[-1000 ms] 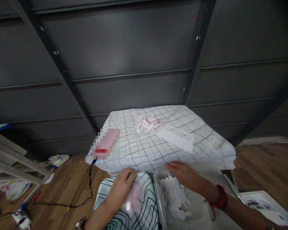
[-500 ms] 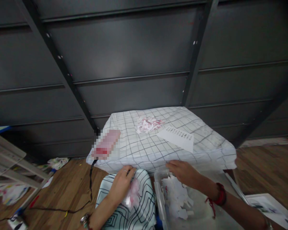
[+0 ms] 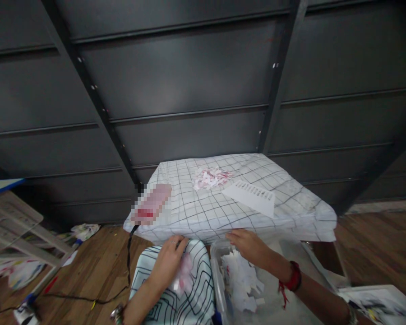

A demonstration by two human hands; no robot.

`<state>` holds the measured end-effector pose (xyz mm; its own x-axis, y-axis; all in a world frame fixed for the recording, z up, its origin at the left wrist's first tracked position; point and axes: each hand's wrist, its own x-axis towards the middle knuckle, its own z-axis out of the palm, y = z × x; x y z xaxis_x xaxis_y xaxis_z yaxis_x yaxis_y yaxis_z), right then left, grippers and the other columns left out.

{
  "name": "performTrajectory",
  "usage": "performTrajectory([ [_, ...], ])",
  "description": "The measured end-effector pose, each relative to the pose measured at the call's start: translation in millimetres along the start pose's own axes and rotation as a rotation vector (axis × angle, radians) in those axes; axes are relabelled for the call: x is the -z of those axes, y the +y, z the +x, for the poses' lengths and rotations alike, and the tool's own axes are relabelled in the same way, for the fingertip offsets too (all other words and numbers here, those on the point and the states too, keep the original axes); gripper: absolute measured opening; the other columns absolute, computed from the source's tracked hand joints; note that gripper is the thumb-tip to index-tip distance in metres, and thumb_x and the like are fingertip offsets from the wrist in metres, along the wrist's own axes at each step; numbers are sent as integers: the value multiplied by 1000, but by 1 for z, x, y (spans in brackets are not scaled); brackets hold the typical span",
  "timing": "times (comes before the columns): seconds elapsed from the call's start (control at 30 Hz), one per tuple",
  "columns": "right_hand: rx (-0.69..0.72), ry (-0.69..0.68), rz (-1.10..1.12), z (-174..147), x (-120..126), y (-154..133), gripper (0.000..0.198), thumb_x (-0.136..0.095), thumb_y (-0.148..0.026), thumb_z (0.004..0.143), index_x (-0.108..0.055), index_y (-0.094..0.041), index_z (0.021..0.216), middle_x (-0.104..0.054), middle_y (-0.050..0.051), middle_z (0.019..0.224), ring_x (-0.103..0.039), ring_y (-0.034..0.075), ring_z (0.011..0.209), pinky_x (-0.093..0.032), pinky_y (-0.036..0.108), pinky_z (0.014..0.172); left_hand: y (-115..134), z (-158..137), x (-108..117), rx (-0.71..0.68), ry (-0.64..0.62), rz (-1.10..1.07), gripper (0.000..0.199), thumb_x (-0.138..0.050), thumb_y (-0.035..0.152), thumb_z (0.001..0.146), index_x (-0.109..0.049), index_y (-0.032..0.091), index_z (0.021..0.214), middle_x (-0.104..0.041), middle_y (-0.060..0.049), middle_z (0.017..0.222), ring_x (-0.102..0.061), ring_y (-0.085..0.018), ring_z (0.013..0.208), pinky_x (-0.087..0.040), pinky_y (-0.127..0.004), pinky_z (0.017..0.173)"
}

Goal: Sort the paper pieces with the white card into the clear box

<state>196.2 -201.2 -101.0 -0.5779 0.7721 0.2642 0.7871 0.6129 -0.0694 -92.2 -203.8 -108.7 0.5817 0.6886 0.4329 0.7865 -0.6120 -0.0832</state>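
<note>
My left hand (image 3: 171,259), with a ring on one finger, lies on a pale blue cushion-like seat (image 3: 201,271) with black geometric lines. Its fingers reach the far edge, thumb a little apart. Beside it on the cloth is a shiny pinkish, crumpled thing (image 3: 183,282) whose kind I cannot make out. My right hand (image 3: 248,246), with a red thread at the wrist, has its fingers curled at the far rim of a clear plastic bin (image 3: 219,293). Torn white paper scraps (image 3: 242,280) lie inside the bin.
A low table (image 3: 182,207) under a white checked cloth bears paper shreds (image 3: 212,178), a printed sheet (image 3: 252,197) and a blurred-out pink object (image 3: 152,203) with a black cord (image 3: 128,257). Dark panels (image 3: 189,72) rise behind. White shelving (image 3: 20,225) stands left.
The plastic bin and my right hand have shifted slightly left, closer to the table's middle. My left hand stays on the patterned seat, and the view has turned a little.
</note>
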Motion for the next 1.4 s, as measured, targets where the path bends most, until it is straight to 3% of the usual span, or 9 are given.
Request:
performTrajectory([
  [0.3,-57,-34,-9,5,8,1,31,-41,-3,78,-61,-17,97,-66,7,91,-60,15,82,-46,27,72,-4,1,-4,54,-33,-1,51,-40,-12,67,-55,15,108,-57,-7,99,-56,-21,90,-51,-36,79],
  [0.57,-77,23,-49,5,-3,1,25,-44,-7,80,-62,-17,95,-67,4,86,-61,14,78,-47,27,69,-1,7,-3,99,-146,-7,43,-43,-7,74,-55,17,108,-59,-6,101,-58,-20,93,-49,-36,83],
  [0.7,-85,75,-76,-2,-7,1,25,-45,-9,81,-62,-16,98,-67,6,88,-62,16,79,-49,30,71,3,9,-8,71,-120,-4,34,-48,2,80,-56,13,110,-60,-11,103,-60,-24,93,-50,-40,82],
  [1.0,-86,165,-111,-9,-6,2,33,-51,-6,77,-59,-12,109,-66,10,100,-62,19,90,-51,33,81,7,14,-9,40,-54,51,33,-46,8,83,-55,13,114,-61,-13,108,-59,-26,96,-50,-41,83],
  [1.23,17,186,-185,-22,16,-3,27,-50,-4,76,-60,-13,100,-66,8,98,-62,18,89,-51,30,80,8,9,3,9,-4,23,29,-43,12,85,-57,15,111,-62,-11,106,-61,-25,94,-52,-40,79],
  [1.4,-2,56,-183,-31,36,-6,24,-48,-1,75,-61,-19,85,-66,2,82,-62,15,72,-51,27,67,6,6,19,57,-47,-95,26,-42,16,87,-59,15,106,-63,-10,104,-61,-24,93,-52,-40,81],
])
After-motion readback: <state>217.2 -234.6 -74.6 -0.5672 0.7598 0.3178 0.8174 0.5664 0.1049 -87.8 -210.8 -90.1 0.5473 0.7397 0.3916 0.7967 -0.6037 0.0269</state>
